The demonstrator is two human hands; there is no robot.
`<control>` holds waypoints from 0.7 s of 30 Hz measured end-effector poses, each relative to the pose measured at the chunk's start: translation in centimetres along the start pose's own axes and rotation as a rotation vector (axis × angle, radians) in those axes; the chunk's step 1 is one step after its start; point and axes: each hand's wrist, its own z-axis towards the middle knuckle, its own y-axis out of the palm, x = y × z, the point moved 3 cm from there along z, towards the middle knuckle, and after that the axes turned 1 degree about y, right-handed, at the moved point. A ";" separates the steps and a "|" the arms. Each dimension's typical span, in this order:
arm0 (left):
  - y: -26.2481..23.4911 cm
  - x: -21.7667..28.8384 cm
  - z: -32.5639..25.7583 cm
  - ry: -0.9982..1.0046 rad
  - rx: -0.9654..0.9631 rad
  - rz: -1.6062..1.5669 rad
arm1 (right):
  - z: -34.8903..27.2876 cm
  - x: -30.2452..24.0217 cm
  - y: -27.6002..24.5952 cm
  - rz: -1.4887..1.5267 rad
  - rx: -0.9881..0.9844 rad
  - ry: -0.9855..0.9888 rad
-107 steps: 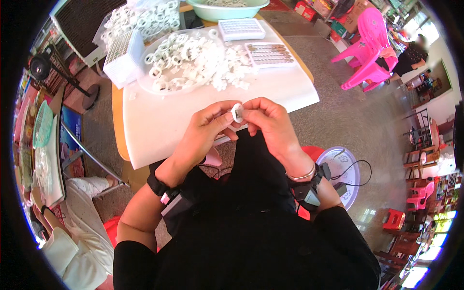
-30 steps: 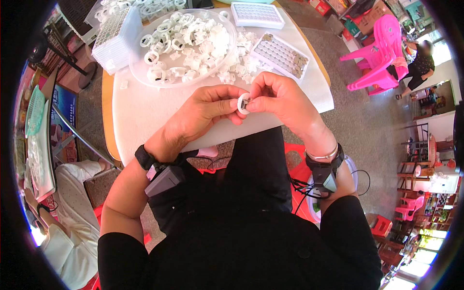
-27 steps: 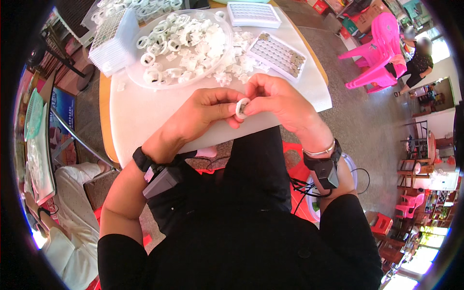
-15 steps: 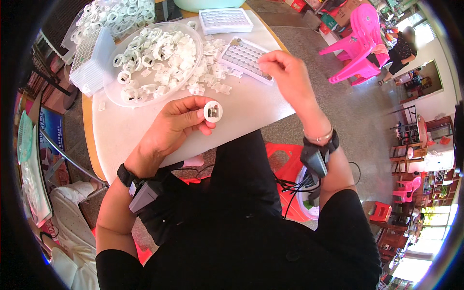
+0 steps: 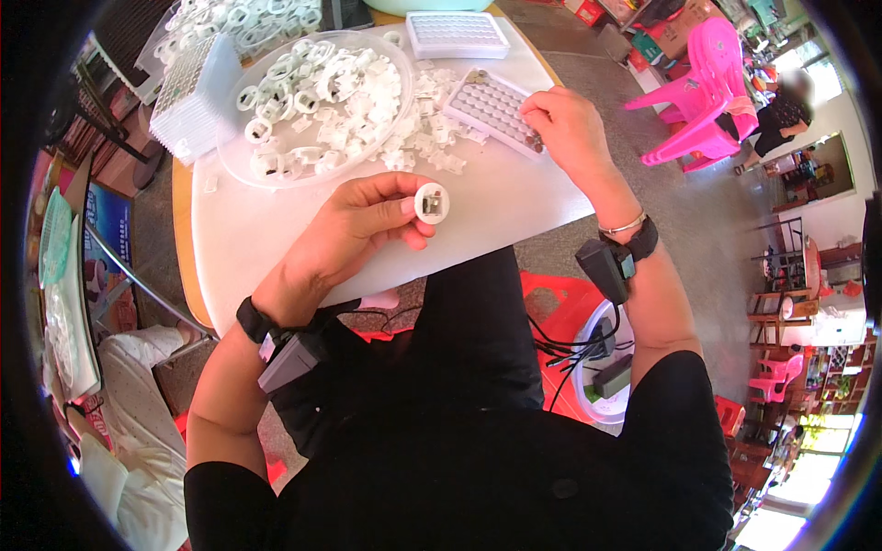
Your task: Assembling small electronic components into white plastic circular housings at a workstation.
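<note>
My left hand (image 5: 367, 220) is closed, pinching a small round white plastic housing (image 5: 432, 204) between thumb and fingers just above the near part of the table. Small metal and dark parts show inside the housing's face. My right hand (image 5: 571, 133) has its thumb and fingertips drawn together at the right edge of a white compartment tray (image 5: 491, 112). Rows of small round pieces fill that tray. Whatever those fingertips hold, if anything, is too small to make out.
A wide clear bowl (image 5: 241, 170) holds many white round housings, with loose white plastic pieces (image 5: 427, 129) heaped beside it. Stacked clear trays (image 5: 191, 101) stand left, and another white tray (image 5: 457, 37) lies farther back. Pink chairs (image 5: 703, 92) and a person (image 5: 785, 115) are off to the right.
The whole view has shifted, so the table sits farther right in the picture. My right hand stays by the tray with its fingers slightly moved. The left hand keeps its hold.
</note>
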 end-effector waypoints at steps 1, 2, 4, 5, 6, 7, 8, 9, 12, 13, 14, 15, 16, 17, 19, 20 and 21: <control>0.0 -0.1 0.1 -0.001 0.007 0.000 | -0.1 -0.1 -0.2 0.084 0.075 -0.006; 0.1 -0.1 0.3 0.002 0.005 -0.014 | -0.3 -0.1 -0.6 0.165 0.153 -0.010; -0.2 -0.2 0.1 0.011 0.033 -0.031 | -0.8 -2.6 -0.7 0.338 0.123 0.043; -0.2 -0.2 0.1 0.009 0.032 -0.047 | -1.5 -4.0 -1.1 0.492 0.102 0.109; -0.3 -0.3 0.0 0.007 0.036 -0.062 | -2.2 -5.5 -1.2 0.499 0.095 0.105; -0.4 -0.2 -0.1 0.009 0.044 -0.062 | -3.1 -7.3 -1.2 0.621 0.046 0.088; -0.4 -0.2 -0.1 0.020 0.032 -0.079 | -3.9 -8.6 -1.0 0.737 0.000 0.075; -0.4 -0.2 0.0 0.030 0.019 -0.096 | -4.5 -9.5 -0.9 0.739 -0.002 0.077; -0.6 -0.3 0.2 0.057 0.000 -0.128 | -5.6 -11.4 -0.7 0.756 0.032 -0.032; -0.5 -0.3 0.2 0.057 -0.001 -0.129 | -5.9 -11.5 -0.5 0.697 0.091 -0.099; -0.6 -0.3 0.2 0.069 0.004 -0.132 | -6.1 -11.7 -0.3 0.640 0.148 -0.169; -0.6 -0.3 0.2 0.081 0.009 -0.135 | -6.1 -11.9 0.0 0.598 0.177 -0.197; -0.7 -0.3 0.2 0.082 0.011 -0.135 | -6.2 -12.1 0.0 0.600 0.175 -0.199; -0.7 -0.3 0.2 0.080 0.014 -0.132 | -6.3 -12.2 -0.1 0.592 0.176 -0.209; -0.7 -0.3 0.2 0.079 0.018 -0.130 | -6.4 -12.4 0.0 0.585 0.174 -0.220; -0.7 -0.3 0.2 0.079 0.010 -0.132 | -6.4 -12.4 0.0 0.570 0.180 -0.230; -0.7 -0.3 0.2 0.079 0.002 -0.134 | -6.5 -12.3 0.1 0.556 0.187 -0.239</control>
